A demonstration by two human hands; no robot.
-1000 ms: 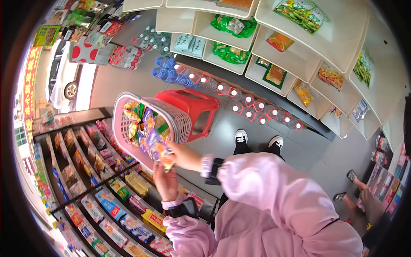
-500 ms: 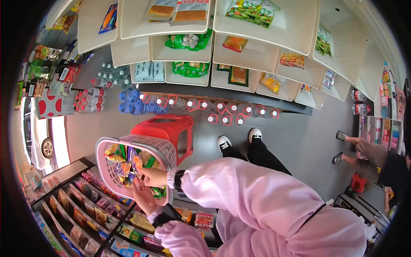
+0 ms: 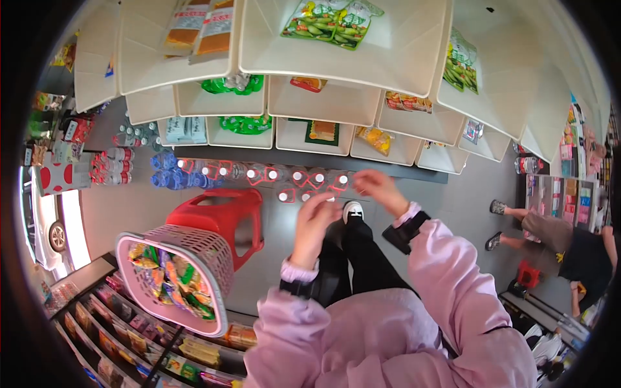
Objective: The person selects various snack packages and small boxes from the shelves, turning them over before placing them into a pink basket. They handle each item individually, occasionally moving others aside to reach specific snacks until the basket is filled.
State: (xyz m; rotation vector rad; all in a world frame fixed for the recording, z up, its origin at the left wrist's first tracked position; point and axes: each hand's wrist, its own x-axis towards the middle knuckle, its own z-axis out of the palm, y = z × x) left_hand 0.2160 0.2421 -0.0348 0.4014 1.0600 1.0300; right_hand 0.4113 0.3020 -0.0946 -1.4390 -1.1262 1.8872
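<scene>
My left hand (image 3: 313,227) is raised in front of my body, its fingers loosely bent and apart, with nothing in it. My right hand (image 3: 381,191) hangs in the air to its right, fingers pointing left, also holding nothing. Both are above the floor, in front of the capped bottles (image 3: 299,176). To the left of my left hand, apart from it, is a pink plastic basket (image 3: 220,258) full of small colourful snack packets (image 3: 173,278). It rests beside or on a red plastic stool (image 3: 242,213); the contact is hidden.
White bins (image 3: 336,58) with several packaged foods line the far side. Snack shelves (image 3: 123,336) run along the lower left. Blue-wrapped bottles (image 3: 178,178) stand on the floor at left. Another person (image 3: 576,239) in dark clothing is at the right, near a small red stool (image 3: 528,274).
Both hands have come out of the basket and moved right, away from the snack packets. The view has turned, shifting the basket and shelves left.
</scene>
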